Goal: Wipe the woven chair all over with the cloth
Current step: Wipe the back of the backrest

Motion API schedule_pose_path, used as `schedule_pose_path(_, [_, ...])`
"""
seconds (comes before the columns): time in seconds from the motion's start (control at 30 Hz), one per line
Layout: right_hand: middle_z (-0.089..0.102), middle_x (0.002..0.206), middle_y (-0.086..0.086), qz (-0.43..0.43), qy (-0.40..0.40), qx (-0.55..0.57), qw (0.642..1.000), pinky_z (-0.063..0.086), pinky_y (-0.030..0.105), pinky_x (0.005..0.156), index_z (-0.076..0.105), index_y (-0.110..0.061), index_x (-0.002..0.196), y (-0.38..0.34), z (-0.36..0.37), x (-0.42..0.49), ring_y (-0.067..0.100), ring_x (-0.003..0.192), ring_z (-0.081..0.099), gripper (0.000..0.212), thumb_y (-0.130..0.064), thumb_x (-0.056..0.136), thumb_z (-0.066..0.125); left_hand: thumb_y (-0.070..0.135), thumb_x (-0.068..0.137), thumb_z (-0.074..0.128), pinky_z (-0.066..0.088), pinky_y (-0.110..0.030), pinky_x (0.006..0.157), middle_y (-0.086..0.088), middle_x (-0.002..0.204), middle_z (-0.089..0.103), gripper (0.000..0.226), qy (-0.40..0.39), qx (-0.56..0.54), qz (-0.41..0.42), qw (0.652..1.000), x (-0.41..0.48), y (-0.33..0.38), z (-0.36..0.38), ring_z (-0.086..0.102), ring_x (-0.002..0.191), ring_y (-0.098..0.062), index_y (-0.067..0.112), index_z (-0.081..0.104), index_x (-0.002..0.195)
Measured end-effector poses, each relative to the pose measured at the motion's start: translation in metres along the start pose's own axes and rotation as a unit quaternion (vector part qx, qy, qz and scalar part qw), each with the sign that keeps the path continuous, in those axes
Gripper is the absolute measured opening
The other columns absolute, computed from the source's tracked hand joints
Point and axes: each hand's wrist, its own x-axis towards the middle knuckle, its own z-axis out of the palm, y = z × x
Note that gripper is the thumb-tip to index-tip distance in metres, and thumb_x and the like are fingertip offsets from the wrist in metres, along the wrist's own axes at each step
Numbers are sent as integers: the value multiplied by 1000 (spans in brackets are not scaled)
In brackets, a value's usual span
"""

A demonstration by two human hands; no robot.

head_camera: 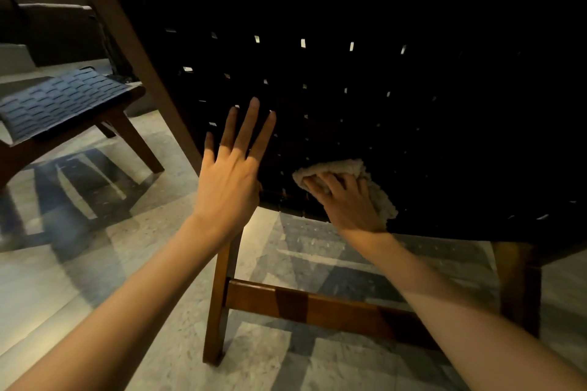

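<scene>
Cloth (333, 167), pale, nubby, bunched: lying against the lower part of the dark weave of the woven chair (397, 111), just above the panel's bottom edge.

Right hand (346, 201): lying over the cloth, its fingers (320, 182) bending and closing on the bunched fabric, pressing it to the straps. Cloth is showing above the fingertips and trailing out along the hand's outer side toward the wrist.

Left hand (228, 181): resting flat on the weave just beside the cloth, to its left, with fingers straight, slightly spread and pointing upward, gripping nothing. A strip of weave is lying between it and the cloth.

Woven chair: black straps in a wooden frame, filling most of the view, small gaps in the weave letting light through.

Wooden leg (222, 295) and crossbar (317, 305): standing below the hands on a pale patterned floor (95, 232).

Footstool (63, 101), woven top, wooden legs: standing well apart at the left.
</scene>
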Motion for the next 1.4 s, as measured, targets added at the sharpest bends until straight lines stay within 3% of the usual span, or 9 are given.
schedule_pose_path(0.1, [63, 114, -3, -11, -56, -1, 998, 51, 35, 67, 68, -31, 113, -13, 8, -10, 28, 93, 41, 47, -14, 83, 36, 13, 86, 58, -3, -50, 116, 1, 155, -21, 92, -4, -6, 4, 1000, 0, -2, 0, -19, 143, -26, 27, -9, 148])
schedule_pose_path(0.2, [67, 107, -5, -18, -130, 9, 991, 52, 34, 67, 70, -33, 110, -17, 4, -6, 27, 90, 56, 42, -20, 71, 64, 9, 85, 60, -4, -49, 116, 2, 155, -22, 96, -8, 8, 4, 1000, 1, -3, -3, -19, 143, -25, 28, -11, 149])
schedule_pose_path(0.37, [32, 145, 7, -35, -258, 39, 965, 36, 50, 102, 30, -27, 145, -13, -22, 1, 38, 127, 35, 56, -10, 93, 40, -3, 84, 58, 0, -46, 118, -3, 159, 2, 93, 10, 34, 13, 999, -7, -5, -22, -1, 146, -23, 27, -2, 149])
schedule_pose_path(0.5, [47, 127, 15, -33, 37, 122, 991, 53, 40, 79, 54, -12, 133, -12, -85, 18, 38, 107, 48, 55, 3, 81, 66, 1, 82, 64, 0, -46, 116, -9, 157, 15, 86, 43, 43, 19, 998, -12, -22, -43, 7, 146, -29, 19, 15, 150])
schedule_pose_path(0.63, [34, 121, 8, 37, 241, 47, 969, 31, 40, 85, 55, -16, 130, 12, -141, 72, 29, 98, 34, 41, -9, 89, 55, 15, 84, 68, -8, -53, 114, -7, 159, 3, 87, 33, 50, 1, 998, -7, -38, -55, -3, 146, -29, 22, 14, 151])
schedule_pose_path(0.87, [33, 147, 5, 70, 189, 36, 979, 19, 47, 99, 39, -23, 144, 9, -148, 113, 30, 120, 22, 59, -19, 86, 47, 24, 85, 67, -14, -55, 109, -3, 158, -5, 91, 11, 78, -1, 997, 9, -46, -54, -17, 141, -25, 32, 4, 149])
schedule_pose_path(1.0, [20, 143, -3, 61, 198, -31, 978, 37, 46, 92, 35, -29, 145, -1, -125, 121, 32, 117, 27, 56, -21, 89, 36, 24, 84, 67, -16, -57, 108, -5, 159, -3, 88, 19, 92, 6, 996, 11, -47, -49, -18, 141, -26, 34, 9, 149])
schedule_pose_path(1.2, [65, 119, -14, -9, 228, -89, 970, 41, 30, 75, 64, -38, 119, -22, -57, 96, 20, 105, 42, 35, -21, 94, 45, 24, 87, 63, -10, -54, 113, -7, 159, 0, 80, 37, 111, 16, 993, 7, -60, -44, -12, 144, -24, 26, 15, 151])
schedule_pose_path(1.4, [65, 114, -11, -28, 18, -48, 998, 49, 31, 71, 65, -37, 114, -55, 12, 26, 24, 102, 43, 39, -18, 82, 57, 23, 85, 61, -7, -52, 115, -9, 159, 4, 75, 37, 118, 39, 992, 0, -70, -38, -7, 145, -25, 23, 23, 150])
